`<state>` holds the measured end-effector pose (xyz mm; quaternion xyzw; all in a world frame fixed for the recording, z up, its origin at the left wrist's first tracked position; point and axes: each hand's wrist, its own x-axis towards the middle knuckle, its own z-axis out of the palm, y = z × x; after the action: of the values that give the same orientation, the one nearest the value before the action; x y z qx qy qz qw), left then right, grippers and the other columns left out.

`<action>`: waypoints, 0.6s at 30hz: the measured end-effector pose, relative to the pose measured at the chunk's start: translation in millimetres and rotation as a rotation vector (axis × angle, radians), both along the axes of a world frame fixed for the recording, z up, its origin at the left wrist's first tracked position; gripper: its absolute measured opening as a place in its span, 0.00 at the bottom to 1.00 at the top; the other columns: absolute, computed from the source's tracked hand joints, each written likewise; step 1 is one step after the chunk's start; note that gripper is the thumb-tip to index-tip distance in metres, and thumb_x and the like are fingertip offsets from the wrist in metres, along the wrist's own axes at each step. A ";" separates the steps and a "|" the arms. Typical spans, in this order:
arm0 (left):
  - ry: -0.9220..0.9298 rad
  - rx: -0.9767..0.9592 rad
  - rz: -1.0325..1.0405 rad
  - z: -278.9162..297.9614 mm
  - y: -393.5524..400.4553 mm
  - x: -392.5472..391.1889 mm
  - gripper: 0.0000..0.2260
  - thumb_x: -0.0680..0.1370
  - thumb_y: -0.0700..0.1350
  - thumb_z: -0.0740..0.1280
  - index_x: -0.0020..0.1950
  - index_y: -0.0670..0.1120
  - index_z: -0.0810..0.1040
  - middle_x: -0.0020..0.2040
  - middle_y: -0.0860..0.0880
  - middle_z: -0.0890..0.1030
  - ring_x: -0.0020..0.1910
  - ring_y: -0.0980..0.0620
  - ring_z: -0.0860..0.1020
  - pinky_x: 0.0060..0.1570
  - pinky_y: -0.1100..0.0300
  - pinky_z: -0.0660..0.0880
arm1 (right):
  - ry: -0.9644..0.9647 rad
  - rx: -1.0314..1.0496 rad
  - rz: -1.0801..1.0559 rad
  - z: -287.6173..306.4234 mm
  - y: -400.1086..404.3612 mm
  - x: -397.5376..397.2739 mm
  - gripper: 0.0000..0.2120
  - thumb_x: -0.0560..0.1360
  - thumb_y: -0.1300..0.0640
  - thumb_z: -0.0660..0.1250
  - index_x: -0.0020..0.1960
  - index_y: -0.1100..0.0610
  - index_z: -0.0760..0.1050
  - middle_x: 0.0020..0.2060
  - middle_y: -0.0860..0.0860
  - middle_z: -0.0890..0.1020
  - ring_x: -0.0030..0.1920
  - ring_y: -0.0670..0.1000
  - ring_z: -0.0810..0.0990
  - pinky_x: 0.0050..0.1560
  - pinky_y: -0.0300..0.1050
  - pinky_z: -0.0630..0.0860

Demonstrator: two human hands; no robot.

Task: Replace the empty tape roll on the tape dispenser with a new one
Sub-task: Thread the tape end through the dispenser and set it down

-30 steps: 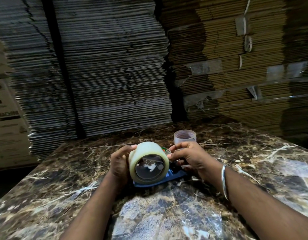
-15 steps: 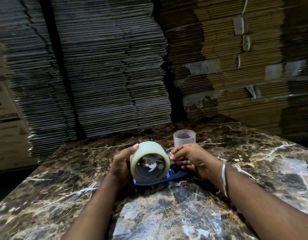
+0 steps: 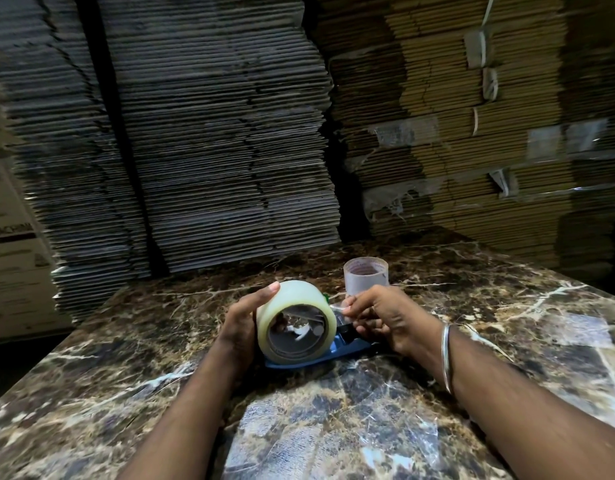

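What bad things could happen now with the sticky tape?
The right hand pinches the loose tape end beside the new tape roll; that thin strip might fold and stick to itself or to the fingers. The left hand only cups the roll on the blue dispenser, so a hard pull could tip both over. The empty core stands just behind the right hand and could get knocked.

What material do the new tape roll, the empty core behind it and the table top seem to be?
New tape roll: glossy clear plastic film, pale yellowish. Empty core: probably translucent plastic or thin card; hard to tell. Table top: polished marble or a lookalike, brown with white veins.
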<state>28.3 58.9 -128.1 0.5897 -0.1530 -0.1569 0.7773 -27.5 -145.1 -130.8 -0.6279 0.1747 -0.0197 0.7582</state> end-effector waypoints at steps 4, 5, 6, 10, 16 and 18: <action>0.009 0.024 0.004 0.1 -1.0 -0.3 0.17 0.73 0.50 0.66 0.50 0.36 0.81 0.37 0.39 0.83 0.33 0.44 0.81 0.35 0.58 0.79 | 0.003 -0.010 0.023 1.1 -1.8 -1.1 0.05 0.66 0.68 0.68 0.42 0.64 0.80 0.27 0.55 0.82 0.24 0.48 0.75 0.24 0.36 0.73; 0.015 0.003 0.011 0.3 -0.7 -0.3 0.16 0.73 0.49 0.66 0.49 0.36 0.81 0.35 0.40 0.83 0.31 0.45 0.81 0.32 0.59 0.78 | 0.002 -0.002 0.036 1.4 -2.3 -1.4 0.04 0.68 0.67 0.69 0.42 0.64 0.80 0.28 0.55 0.82 0.24 0.48 0.75 0.25 0.36 0.73; 0.018 -0.027 0.022 0.2 -0.8 -1.0 0.14 0.73 0.47 0.65 0.46 0.37 0.82 0.34 0.40 0.83 0.30 0.45 0.81 0.31 0.60 0.78 | 0.000 0.006 0.048 1.8 -2.9 -1.8 0.04 0.69 0.65 0.70 0.43 0.63 0.81 0.29 0.55 0.83 0.24 0.48 0.76 0.26 0.36 0.75; -0.022 -0.201 0.083 -4.5 1.4 1.2 0.09 0.59 0.46 0.72 0.29 0.40 0.83 0.25 0.44 0.79 0.24 0.49 0.78 0.27 0.64 0.76 | -0.013 0.015 0.047 2.4 -1.5 -3.6 0.07 0.69 0.62 0.75 0.43 0.65 0.81 0.28 0.53 0.82 0.26 0.47 0.76 0.27 0.36 0.75; -0.034 -0.179 0.058 -6.2 1.3 -0.1 0.14 0.69 0.38 0.61 0.28 0.40 0.84 0.25 0.45 0.81 0.23 0.50 0.78 0.27 0.65 0.76 | -0.009 0.035 0.012 2.8 -3.5 -3.9 0.02 0.69 0.67 0.74 0.39 0.66 0.81 0.28 0.55 0.81 0.26 0.49 0.76 0.27 0.36 0.74; -0.002 -0.144 0.015 -5.4 4.0 1.5 0.14 0.68 0.42 0.61 0.34 0.40 0.85 0.28 0.43 0.82 0.25 0.48 0.80 0.29 0.63 0.78 | -0.018 0.017 0.011 2.3 -5.0 -4.1 0.03 0.68 0.68 0.74 0.42 0.67 0.82 0.28 0.56 0.82 0.26 0.49 0.77 0.28 0.37 0.75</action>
<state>29.8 62.9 -133.5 0.5336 -0.1602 -0.1393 0.8187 -31.6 -150.1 -128.5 -0.6222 0.1645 -0.0195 0.7652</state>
